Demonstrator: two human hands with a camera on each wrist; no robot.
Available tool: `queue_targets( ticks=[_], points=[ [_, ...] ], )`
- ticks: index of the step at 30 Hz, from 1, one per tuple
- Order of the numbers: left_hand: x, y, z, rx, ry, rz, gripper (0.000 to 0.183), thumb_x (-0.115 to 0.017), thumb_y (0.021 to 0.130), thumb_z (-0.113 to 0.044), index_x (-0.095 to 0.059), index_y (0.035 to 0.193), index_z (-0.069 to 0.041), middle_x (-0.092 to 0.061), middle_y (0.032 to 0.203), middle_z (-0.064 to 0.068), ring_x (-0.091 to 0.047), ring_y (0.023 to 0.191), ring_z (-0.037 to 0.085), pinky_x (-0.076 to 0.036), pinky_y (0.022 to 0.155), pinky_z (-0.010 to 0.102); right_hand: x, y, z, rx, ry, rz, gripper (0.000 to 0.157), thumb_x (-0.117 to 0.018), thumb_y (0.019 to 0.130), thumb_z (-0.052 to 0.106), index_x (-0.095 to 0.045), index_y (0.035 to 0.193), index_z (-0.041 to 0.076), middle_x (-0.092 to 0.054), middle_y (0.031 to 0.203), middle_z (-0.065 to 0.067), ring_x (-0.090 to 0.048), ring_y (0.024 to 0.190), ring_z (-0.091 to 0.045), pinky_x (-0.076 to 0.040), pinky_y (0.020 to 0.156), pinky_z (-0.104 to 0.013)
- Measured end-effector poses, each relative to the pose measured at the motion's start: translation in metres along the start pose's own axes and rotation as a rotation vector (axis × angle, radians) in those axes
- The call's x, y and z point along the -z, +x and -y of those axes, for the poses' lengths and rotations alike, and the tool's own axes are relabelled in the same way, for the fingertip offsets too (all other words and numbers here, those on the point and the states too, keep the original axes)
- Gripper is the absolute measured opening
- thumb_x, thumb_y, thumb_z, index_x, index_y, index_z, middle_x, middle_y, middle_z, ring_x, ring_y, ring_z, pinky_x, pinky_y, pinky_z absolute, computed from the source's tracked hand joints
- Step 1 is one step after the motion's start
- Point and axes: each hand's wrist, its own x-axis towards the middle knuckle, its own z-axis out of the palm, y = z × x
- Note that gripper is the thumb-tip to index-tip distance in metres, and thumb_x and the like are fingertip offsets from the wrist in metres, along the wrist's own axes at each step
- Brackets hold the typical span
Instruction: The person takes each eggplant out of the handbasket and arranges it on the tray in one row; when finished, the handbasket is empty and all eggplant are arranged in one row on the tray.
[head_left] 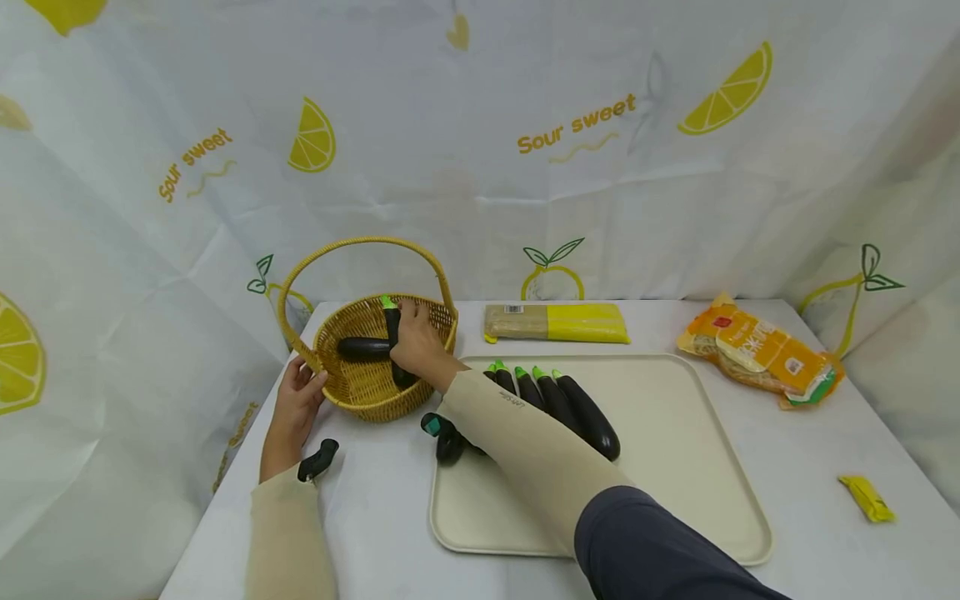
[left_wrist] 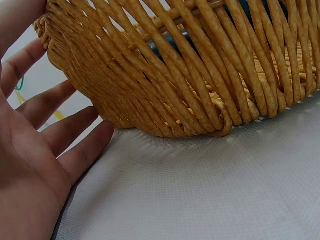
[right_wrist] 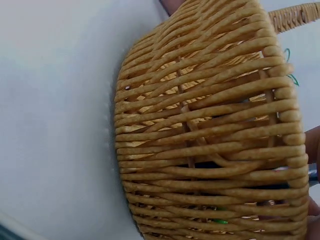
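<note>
A wicker basket (head_left: pixel 375 407) with a tall arched handle stands at the back left. My left hand (head_left: pixel 298 400) holds its left side, thumb by the rim; in the left wrist view, the fingers (left_wrist: pixel 75 145) spread along the woven wall. Inside the basket, my right hand (head_left: pixel 418 342) grips a dark eggplant (head_left: pixel 403 377) whose green cap points to the back. Another eggplant (head_left: pixel 362 348) lies crosswise beside it. Woven wall (right_wrist: pixel 210 130) fills most of the right wrist view and hides much of the right hand.
Several eggplants (head_left: pixel 592 421) lie on a beige tray (head_left: pixel 675 500), partly covered by my right forearm. Behind the tray is a yellow-ended noodle pack (head_left: pixel 558 323). An orange bag (head_left: pixel 761 350) sits at the back right, and a small yellow packet (head_left: pixel 867 498) lies at right.
</note>
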Motion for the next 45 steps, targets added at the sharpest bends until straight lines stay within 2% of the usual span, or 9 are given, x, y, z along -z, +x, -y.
queue_targets(
  ticks=[2,6,13,16,21,25,32,40,45],
  points=[
    [0.000,-0.001,-0.001,0.007,0.004,-0.010,0.043,-0.055,0.097,0.001,-0.041,0.134,-0.018,-0.040,0.137,0.004,-0.047,0.117,0.014,-0.047,0.085,0.023,0.001,-0.001,0.000,0.002,0.042,0.007,0.073,-0.068,0.087,0.005,-0.027,0.146,0.014,-0.046,0.131,-0.014,-0.051,0.063,-0.016,-0.041,0.052,-0.026],
    [-0.001,0.001,-0.003,0.011,0.015,-0.012,0.045,-0.054,0.098,0.001,-0.039,0.136,-0.018,-0.039,0.139,0.005,-0.047,0.118,0.014,-0.047,0.086,0.023,0.006,-0.001,-0.003,0.011,0.122,-0.009,0.077,-0.078,0.083,0.011,-0.034,0.146,0.014,-0.057,0.121,-0.008,-0.060,0.088,-0.018,-0.050,0.066,-0.029],
    [-0.003,0.003,-0.005,0.029,0.008,-0.020,0.045,-0.055,0.098,-0.001,-0.038,0.136,-0.018,-0.042,0.135,0.003,-0.049,0.114,0.013,-0.047,0.085,0.022,0.020,-0.004,-0.005,0.050,0.215,-0.036,0.082,-0.079,0.081,0.008,-0.035,0.149,0.014,-0.054,0.130,-0.009,-0.056,0.112,-0.023,-0.052,0.078,-0.033],
    [-0.002,0.000,-0.002,0.048,0.002,-0.031,0.044,-0.056,0.098,-0.002,-0.040,0.135,-0.019,-0.042,0.135,0.002,-0.049,0.114,0.012,-0.047,0.085,0.022,0.030,-0.010,-0.006,0.058,0.290,-0.043,0.081,-0.078,0.082,0.009,-0.034,0.150,0.014,-0.052,0.127,-0.009,-0.055,0.112,-0.022,-0.052,0.078,-0.032],
    [-0.001,-0.003,0.003,0.058,0.002,-0.028,0.044,-0.056,0.097,-0.001,-0.039,0.134,-0.019,-0.041,0.136,0.002,-0.050,0.114,0.011,-0.047,0.086,0.022,0.055,-0.025,-0.011,0.072,0.438,-0.043,0.079,-0.076,0.084,0.009,-0.032,0.150,0.012,-0.053,0.117,-0.007,-0.058,0.098,-0.019,-0.054,0.072,-0.032],
    [-0.003,0.002,0.000,0.046,0.022,-0.021,0.046,-0.056,0.098,-0.002,-0.038,0.136,-0.018,-0.038,0.142,0.006,-0.048,0.118,0.013,-0.046,0.088,0.022,0.077,-0.036,-0.019,0.088,0.486,-0.057,0.078,-0.075,0.085,0.011,-0.032,0.150,0.014,-0.051,0.115,-0.005,-0.057,0.094,-0.019,-0.053,0.071,-0.033],
    [-0.004,0.012,-0.007,0.034,0.027,-0.013,0.050,-0.056,0.098,-0.002,-0.035,0.141,-0.018,-0.027,0.151,0.011,-0.042,0.125,0.016,-0.044,0.090,0.021,0.113,-0.063,-0.046,0.087,0.499,-0.113,0.074,-0.073,0.086,0.011,-0.035,0.149,0.017,-0.050,0.120,-0.008,-0.055,0.098,-0.024,-0.052,0.072,-0.038],
    [-0.003,0.007,-0.007,0.050,0.035,-0.029,0.055,-0.058,0.097,-0.003,-0.032,0.144,-0.016,-0.025,0.153,0.011,-0.040,0.128,0.018,-0.044,0.091,0.021,0.139,-0.102,-0.098,0.009,0.411,-0.121,0.074,-0.072,0.086,0.012,-0.034,0.149,0.016,-0.047,0.124,-0.010,-0.055,0.101,-0.027,-0.053,0.074,-0.040],
    [-0.001,0.002,-0.005,0.062,0.038,-0.044,0.052,-0.057,0.097,-0.003,-0.034,0.141,-0.018,-0.028,0.151,0.010,-0.042,0.124,0.016,-0.045,0.090,0.021,0.157,-0.127,-0.130,-0.075,0.331,-0.133,0.073,-0.072,0.086,0.013,-0.034,0.149,0.015,-0.046,0.128,-0.014,-0.053,0.108,-0.031,-0.054,0.072,-0.040]
  ],
)
